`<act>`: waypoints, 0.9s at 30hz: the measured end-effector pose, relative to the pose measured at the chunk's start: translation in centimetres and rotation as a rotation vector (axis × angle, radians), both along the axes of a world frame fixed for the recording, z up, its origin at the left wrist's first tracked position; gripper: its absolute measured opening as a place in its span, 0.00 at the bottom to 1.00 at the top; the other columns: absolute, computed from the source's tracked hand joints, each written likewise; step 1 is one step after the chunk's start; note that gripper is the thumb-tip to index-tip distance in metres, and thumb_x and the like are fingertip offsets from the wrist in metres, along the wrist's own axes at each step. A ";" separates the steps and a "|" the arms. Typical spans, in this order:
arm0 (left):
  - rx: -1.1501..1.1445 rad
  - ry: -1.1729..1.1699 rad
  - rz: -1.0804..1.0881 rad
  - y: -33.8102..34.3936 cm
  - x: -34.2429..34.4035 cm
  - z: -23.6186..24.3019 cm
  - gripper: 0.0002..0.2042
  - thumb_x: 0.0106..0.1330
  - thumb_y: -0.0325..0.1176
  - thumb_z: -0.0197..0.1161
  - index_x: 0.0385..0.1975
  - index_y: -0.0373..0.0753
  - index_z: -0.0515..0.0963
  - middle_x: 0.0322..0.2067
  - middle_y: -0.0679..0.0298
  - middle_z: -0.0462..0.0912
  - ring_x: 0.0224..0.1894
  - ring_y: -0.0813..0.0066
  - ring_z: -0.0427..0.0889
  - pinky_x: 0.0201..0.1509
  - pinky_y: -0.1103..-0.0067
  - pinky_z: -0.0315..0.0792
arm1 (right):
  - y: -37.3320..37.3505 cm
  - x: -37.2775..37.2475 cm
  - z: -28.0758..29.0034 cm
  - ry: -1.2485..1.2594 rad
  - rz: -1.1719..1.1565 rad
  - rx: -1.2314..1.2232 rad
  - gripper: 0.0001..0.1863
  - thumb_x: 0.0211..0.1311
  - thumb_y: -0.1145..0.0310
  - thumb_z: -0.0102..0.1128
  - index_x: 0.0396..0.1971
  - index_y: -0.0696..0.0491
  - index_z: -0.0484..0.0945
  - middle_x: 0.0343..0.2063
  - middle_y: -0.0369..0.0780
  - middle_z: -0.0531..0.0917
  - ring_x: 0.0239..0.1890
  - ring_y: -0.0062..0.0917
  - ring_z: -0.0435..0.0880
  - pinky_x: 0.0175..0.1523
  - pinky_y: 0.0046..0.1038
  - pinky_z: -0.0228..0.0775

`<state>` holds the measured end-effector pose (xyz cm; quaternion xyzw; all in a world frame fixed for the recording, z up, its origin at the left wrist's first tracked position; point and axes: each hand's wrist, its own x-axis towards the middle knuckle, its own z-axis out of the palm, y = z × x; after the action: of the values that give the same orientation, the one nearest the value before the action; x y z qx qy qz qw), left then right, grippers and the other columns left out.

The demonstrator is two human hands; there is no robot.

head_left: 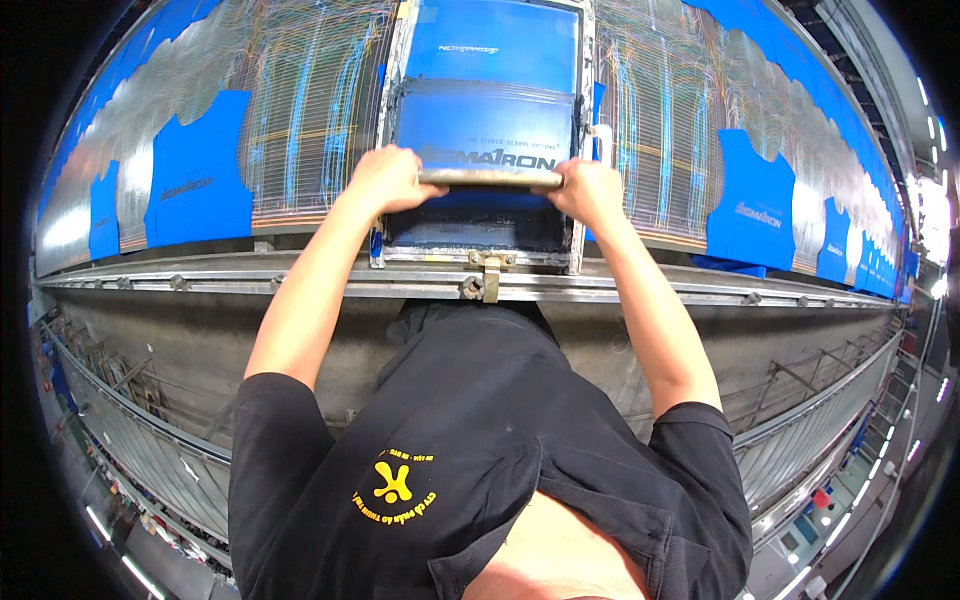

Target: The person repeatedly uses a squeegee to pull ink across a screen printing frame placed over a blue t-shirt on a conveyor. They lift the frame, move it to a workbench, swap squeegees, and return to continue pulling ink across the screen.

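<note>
Both of my hands grip the ends of a squeegee [490, 179], a long bar lying crosswise over a screen-printing frame [585, 225]. My left hand [388, 180] is closed round its left end, and my right hand [590, 190] round its right end. Blue shows through the mesh [485, 100] beyond the bar, with dark lettering just past it. On the near side of the bar the mesh looks darker, with black ink along the frame's edge. A metal bracket [490, 278] sits at the frame's near edge, against the table rail.
Blue cut fabric pieces [200, 165] with dark print lie on the long shiny table [310, 130]; another printed piece [752, 195] is to the right. A metal rail [650, 287] with bolted stops runs along the near edge. Behind me on both sides stand other long tables [150, 400].
</note>
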<state>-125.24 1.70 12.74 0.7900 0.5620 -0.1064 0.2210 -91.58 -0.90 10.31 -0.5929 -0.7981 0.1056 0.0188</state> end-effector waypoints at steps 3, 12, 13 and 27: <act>0.011 0.019 -0.020 6.4 0.0 0.0 0.28 0.57 0.63 0.73 0.30 0.37 0.89 0.32 0.45 0.89 0.39 0.45 0.90 0.46 0.58 0.83 | 6.0 -0.2 0.8 -0.040 -0.050 -0.006 0.24 0.52 0.36 0.75 0.35 0.42 0.92 0.31 0.41 0.90 0.36 0.40 0.91 0.42 0.41 0.83; 0.057 0.016 -0.016 15.2 0.5 -3.2 0.32 0.54 0.67 0.73 0.39 0.38 0.90 0.36 0.52 0.91 0.44 0.50 0.90 0.50 0.61 0.82 | 15.0 -1.1 -1.6 -0.178 -0.108 -0.095 0.28 0.52 0.33 0.75 0.38 0.44 0.92 0.33 0.41 0.91 0.41 0.38 0.91 0.46 0.40 0.84; 0.058 0.024 -0.009 15.3 0.5 -3.5 0.32 0.53 0.67 0.73 0.39 0.40 0.90 0.36 0.54 0.91 0.45 0.52 0.90 0.50 0.61 0.82 | 15.2 -1.0 -1.8 -0.179 -0.099 -0.112 0.30 0.51 0.32 0.74 0.37 0.45 0.92 0.33 0.40 0.91 0.41 0.39 0.91 0.46 0.40 0.84; -0.022 -0.005 0.094 3.5 0.6 -3.5 0.27 0.48 0.61 0.76 0.36 0.42 0.89 0.34 0.53 0.90 0.41 0.52 0.90 0.49 0.60 0.83 | 3.1 -0.3 -3.2 -0.013 -0.077 -0.032 0.16 0.45 0.54 0.81 0.33 0.44 0.91 0.32 0.38 0.87 0.37 0.36 0.90 0.43 0.38 0.83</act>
<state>-124.59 5.23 9.21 0.7605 0.5967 -0.1002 0.2358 -91.86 2.15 7.08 -0.6241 -0.7730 0.1136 0.0082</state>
